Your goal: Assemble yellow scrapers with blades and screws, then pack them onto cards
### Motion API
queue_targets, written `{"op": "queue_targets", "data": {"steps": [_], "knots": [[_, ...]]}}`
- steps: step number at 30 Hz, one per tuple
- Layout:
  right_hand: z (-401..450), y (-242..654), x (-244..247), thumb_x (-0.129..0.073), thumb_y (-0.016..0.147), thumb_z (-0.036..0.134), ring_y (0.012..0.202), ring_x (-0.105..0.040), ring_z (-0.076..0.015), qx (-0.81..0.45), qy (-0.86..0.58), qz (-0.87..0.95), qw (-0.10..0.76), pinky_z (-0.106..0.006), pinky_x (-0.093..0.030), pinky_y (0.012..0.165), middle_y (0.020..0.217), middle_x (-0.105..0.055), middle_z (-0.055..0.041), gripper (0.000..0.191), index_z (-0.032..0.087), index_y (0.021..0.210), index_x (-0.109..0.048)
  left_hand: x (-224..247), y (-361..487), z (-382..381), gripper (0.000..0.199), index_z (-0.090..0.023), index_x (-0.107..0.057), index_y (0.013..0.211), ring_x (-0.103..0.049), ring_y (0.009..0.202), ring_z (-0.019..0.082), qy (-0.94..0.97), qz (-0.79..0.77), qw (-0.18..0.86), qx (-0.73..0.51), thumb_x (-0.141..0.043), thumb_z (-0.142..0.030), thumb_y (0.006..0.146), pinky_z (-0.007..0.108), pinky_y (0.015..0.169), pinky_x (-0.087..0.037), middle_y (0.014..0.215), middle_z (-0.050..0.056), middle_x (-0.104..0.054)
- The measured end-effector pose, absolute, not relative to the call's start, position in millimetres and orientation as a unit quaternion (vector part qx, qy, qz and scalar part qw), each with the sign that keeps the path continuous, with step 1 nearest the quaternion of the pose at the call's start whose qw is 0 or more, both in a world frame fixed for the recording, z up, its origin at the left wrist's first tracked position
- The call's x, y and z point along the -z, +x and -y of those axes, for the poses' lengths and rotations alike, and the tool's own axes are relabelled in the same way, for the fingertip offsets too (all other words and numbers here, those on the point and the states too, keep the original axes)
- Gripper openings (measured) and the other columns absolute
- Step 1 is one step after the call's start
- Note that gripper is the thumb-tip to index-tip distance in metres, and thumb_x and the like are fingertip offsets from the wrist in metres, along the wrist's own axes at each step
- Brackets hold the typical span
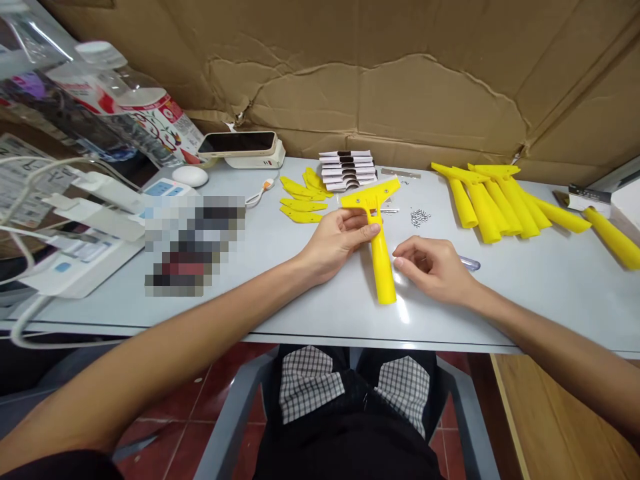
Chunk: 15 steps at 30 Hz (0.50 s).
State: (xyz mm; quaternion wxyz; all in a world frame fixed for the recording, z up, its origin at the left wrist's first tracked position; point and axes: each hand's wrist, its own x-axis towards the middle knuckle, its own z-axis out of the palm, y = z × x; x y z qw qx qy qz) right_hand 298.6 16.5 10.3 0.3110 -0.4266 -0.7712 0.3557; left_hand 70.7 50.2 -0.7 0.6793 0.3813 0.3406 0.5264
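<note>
Head view: left grip (336,243) pinches yellow plastic scraper (382,248) by neck, above tabletop (310,313). Right grip (440,270) curled beside handle (385,280); cannot tell whether it holds anything small. Step appears to be steadying scraper; next move calls for firm left hold.

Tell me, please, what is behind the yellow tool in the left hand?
Behind the yellow tool in the left hand, a stack of white pieces and thin grey pieces show on the table. Whatever its head and handle cover is hidden.
</note>
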Motion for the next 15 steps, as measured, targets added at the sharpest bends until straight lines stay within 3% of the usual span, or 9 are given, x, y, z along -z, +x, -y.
{"op": "queue_targets", "data": {"steps": [6,11,15], "knots": [[-27.2,307.9,-11.0,-0.071,0.098,0.046,0.057,-0.055,-0.0105,-0.445,-0.402,0.748,0.286,-0.026,-0.045,0.052,0.071,-0.068,-0.0008,0.03,0.017,0.093,-0.073,2.3,68.9,-52.3,0.05,-0.014,-0.075,0.11,-0.073,0.111,0.025,0.407,-0.348,0.671,-0.513,-0.103,-0.027,0.071,0.047,0.113,-0.05,0.109,0.01,-0.079],[-26.4,300.3,-20.7,-0.08,0.092,0.043,0.057,-0.056,-0.0099,-0.512,-0.416,0.709,0.251,-0.027,-0.047,0.054,0.078,-0.073,-0.0008,0.028,0.017,0.102,-0.075,2.1,74.7,-50.3,0.055,-0.016,-0.075,0.108,-0.074,0.115,0.029,0.466,-0.363,0.631,-0.503,-0.105,-0.026,0.063,0.05,0.112,-0.052,0.112,0.012,-0.08],[-26.9,296.5,-23.0,-0.085,0.089,0.043,0.057,-0.054,-0.0092,-0.547,-0.417,0.689,0.227,-0.026,-0.045,0.054,0.071,-0.066,0.002,0.029,0.018,0.092,-0.073,-4.6,81.6,-49.1,0.054,-0.015,-0.076,0.107,-0.075,0.117,0.031,0.505,-0.37,0.6,-0.499,-0.104,-0.032,0.064,0.049,0.11,-0.055,0.119,0.016,-0.081]]}}
